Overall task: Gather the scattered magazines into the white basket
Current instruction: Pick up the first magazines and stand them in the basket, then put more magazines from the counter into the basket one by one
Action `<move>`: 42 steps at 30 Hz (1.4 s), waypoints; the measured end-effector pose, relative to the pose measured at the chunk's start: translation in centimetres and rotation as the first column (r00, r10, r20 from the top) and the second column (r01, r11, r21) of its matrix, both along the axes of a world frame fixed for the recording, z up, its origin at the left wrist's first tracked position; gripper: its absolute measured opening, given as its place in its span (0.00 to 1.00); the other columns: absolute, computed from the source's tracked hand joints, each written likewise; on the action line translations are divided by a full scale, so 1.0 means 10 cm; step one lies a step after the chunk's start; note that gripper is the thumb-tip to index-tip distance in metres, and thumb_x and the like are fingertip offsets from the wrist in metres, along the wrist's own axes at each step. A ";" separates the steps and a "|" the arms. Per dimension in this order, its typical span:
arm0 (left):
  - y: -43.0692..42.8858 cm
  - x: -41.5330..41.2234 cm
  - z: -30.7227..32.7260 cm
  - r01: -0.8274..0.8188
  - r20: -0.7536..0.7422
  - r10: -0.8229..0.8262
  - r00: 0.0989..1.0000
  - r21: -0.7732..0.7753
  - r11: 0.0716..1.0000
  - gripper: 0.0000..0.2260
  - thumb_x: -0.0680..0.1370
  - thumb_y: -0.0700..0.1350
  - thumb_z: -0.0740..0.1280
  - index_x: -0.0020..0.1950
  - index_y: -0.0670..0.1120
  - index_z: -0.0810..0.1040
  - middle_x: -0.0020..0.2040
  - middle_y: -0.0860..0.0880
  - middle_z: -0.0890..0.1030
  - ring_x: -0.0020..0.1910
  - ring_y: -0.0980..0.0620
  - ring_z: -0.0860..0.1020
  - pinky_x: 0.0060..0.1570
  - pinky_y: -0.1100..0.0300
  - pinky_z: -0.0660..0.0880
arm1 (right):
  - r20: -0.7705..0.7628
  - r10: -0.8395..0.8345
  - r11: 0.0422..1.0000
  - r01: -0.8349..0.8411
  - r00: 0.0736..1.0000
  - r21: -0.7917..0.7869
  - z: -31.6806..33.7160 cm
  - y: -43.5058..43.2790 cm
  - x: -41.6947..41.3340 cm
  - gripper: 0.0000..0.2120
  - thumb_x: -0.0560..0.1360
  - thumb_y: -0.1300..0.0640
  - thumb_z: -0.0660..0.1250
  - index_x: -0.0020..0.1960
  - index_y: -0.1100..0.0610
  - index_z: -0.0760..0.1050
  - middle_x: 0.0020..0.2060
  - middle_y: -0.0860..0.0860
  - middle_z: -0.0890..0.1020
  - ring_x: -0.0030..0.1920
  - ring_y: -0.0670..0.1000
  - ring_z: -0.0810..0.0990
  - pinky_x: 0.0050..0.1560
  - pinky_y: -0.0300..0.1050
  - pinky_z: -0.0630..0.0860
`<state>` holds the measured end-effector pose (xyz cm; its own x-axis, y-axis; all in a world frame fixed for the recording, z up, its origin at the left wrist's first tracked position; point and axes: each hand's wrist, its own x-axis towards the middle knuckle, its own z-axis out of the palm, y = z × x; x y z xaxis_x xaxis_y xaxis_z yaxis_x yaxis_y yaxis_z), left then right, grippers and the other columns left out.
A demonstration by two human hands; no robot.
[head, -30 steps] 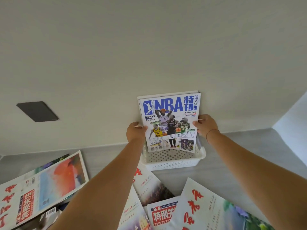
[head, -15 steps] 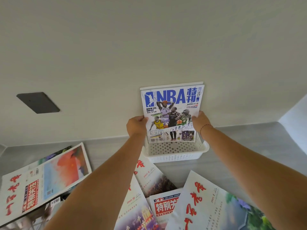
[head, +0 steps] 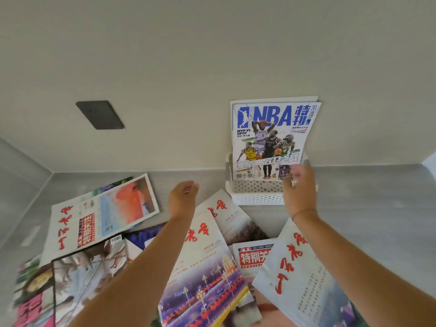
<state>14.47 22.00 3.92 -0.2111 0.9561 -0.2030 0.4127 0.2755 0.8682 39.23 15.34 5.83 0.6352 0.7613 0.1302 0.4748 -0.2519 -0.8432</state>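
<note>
The NBA magazine [head: 271,128] stands upright in the white perforated basket [head: 257,199] and leans against the wall, with another white-edged magazine behind it. My left hand [head: 184,199] hovers left of the basket over the floor, fingers loosely curled and holding nothing. My right hand [head: 300,192] is blurred in front of the basket's right side, its fingers spread near the NBA magazine's lower right corner. Several magazines lie scattered below: one with an orange picture [head: 103,215], one with a night street scene [head: 203,267], and a white one with red characters [head: 299,274].
The basket sits on a grey floor against a pale wall. A dark rectangular plate [head: 100,114] is set in the wall at the left. More overlapping magazines [head: 70,279] pile up at the lower left. A wall corner closes the left side.
Both hands have let go of the NBA magazine, which now sits in the basket. My left hand has pulled back to the left, and my right hand is drawing away.
</note>
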 end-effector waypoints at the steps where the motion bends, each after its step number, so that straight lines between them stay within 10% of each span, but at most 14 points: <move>1: -0.16 -0.17 -0.07 -0.013 -0.014 0.012 1.000 -0.022 1.000 0.13 0.77 0.48 0.66 0.59 0.45 0.79 0.52 0.50 0.81 0.49 0.52 0.77 0.49 0.61 0.69 | -0.042 0.055 0.998 -0.056 0.998 -0.020 -0.07 -0.12 -0.16 0.09 0.74 0.63 0.61 0.55 0.58 0.70 0.55 0.55 0.74 0.56 0.53 0.74 0.55 0.44 0.73; 7: -1.09 -1.12 -0.48 -0.188 -0.118 0.168 0.979 -0.190 0.964 0.14 0.76 0.46 0.67 0.59 0.42 0.79 0.51 0.42 0.83 0.48 0.43 0.80 0.50 0.53 0.75 | -0.348 0.302 0.813 -0.430 0.888 -0.391 -0.60 -0.73 -1.11 0.03 0.76 0.58 0.61 0.49 0.55 0.71 0.43 0.49 0.74 0.45 0.48 0.74 0.38 0.36 0.67; 17: -1.81 -1.38 -0.61 -0.275 -0.006 0.286 0.958 -0.294 0.915 0.16 0.76 0.48 0.67 0.63 0.45 0.77 0.55 0.50 0.81 0.41 0.55 0.78 0.37 0.64 0.75 | -0.255 0.301 0.802 -0.389 0.919 -0.454 -0.60 -1.03 -1.53 0.11 0.75 0.58 0.63 0.48 0.66 0.75 0.45 0.62 0.81 0.48 0.61 0.79 0.47 0.50 0.76; 23: -1.76 -1.35 -0.65 -0.246 0.175 0.349 0.921 -0.433 0.867 0.19 0.75 0.50 0.68 0.63 0.43 0.76 0.59 0.39 0.79 0.59 0.41 0.78 0.63 0.46 0.73 | -0.390 0.273 0.762 -0.445 0.879 -0.471 -0.66 -1.02 -1.46 0.05 0.74 0.58 0.64 0.50 0.57 0.74 0.42 0.51 0.78 0.40 0.49 0.74 0.36 0.41 0.69; 27: -1.68 -1.31 -0.64 -0.158 0.276 0.349 0.896 -0.536 0.829 0.13 0.75 0.43 0.68 0.57 0.39 0.79 0.44 0.39 0.82 0.33 0.49 0.74 0.39 0.53 0.76 | -0.462 0.247 0.707 -0.485 0.852 -0.515 -0.72 -0.99 -1.36 0.15 0.76 0.58 0.62 0.61 0.59 0.74 0.51 0.55 0.79 0.48 0.54 0.75 0.47 0.47 0.70; 33: -1.65 -1.21 -0.54 0.035 0.279 0.096 0.955 -0.433 0.901 0.12 0.76 0.35 0.63 0.56 0.43 0.81 0.45 0.44 0.84 0.40 0.45 0.73 0.35 0.57 0.70 | -0.587 0.195 0.746 -0.507 0.786 -0.431 -0.72 -0.99 -1.16 0.16 0.75 0.66 0.63 0.61 0.55 0.75 0.53 0.57 0.81 0.53 0.60 0.79 0.57 0.59 0.76; 42: -0.95 -1.12 0.26 0.154 0.366 -0.092 0.926 -0.142 0.978 0.08 0.76 0.38 0.68 0.53 0.46 0.81 0.45 0.49 0.83 0.33 0.61 0.80 0.33 0.70 0.75 | -0.589 0.311 0.872 -0.470 0.746 -0.136 -0.08 -0.61 -0.72 0.08 0.70 0.64 0.70 0.47 0.54 0.80 0.40 0.49 0.86 0.39 0.48 0.85 0.38 0.40 0.81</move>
<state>3.22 12.49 6.54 0.0215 0.9165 -0.3994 0.1248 0.3939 0.9107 32.02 9.26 5.01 0.1773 0.9105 -0.3735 0.0755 -0.3909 -0.9173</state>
